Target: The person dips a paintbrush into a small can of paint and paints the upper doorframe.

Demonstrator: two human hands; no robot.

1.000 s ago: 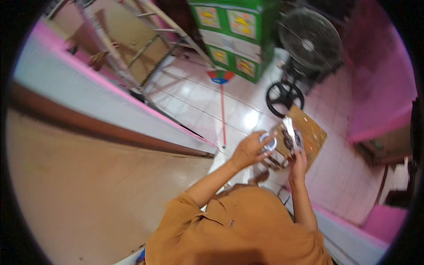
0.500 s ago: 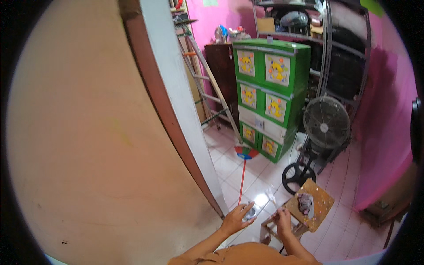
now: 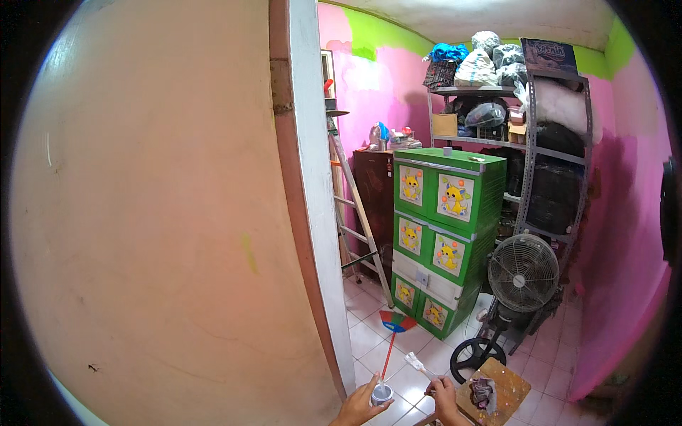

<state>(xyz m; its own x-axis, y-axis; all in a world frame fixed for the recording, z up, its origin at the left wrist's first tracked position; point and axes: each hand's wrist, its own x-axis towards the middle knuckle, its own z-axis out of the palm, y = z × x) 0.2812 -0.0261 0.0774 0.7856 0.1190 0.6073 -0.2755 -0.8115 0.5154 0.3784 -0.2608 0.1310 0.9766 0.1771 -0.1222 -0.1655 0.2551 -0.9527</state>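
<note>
My left hand (image 3: 357, 407) is closed around a small cup (image 3: 382, 394) with whitish stuff in it, at the lower middle. To its right, my right hand (image 3: 445, 400) grips a paintbrush (image 3: 415, 362) by the handle. The brush's white-coated bristles point up and to the left, apart from the cup. Beside my right hand stands a wooden stool (image 3: 513, 395) spotted with paint, and a crumpled rag (image 3: 483, 395) lies on its seat. A door frame (image 3: 318, 199), white on one face and brown on the other, rises to the left of my hands.
A broom (image 3: 396, 323) lies on the tiled floor. Further back stand a ladder (image 3: 359, 220), a green cabinet (image 3: 485, 234) and a loaded metal shelf (image 3: 472, 91). On the right are a fan (image 3: 523, 273) and a black steering wheel (image 3: 465, 355). A beige wall (image 3: 156, 213) fills the left.
The view has tilted up, showing the upper walls and shelf top, and my hands sit lower in it. The brush now shows clearly; both hands keep their hold.
</note>
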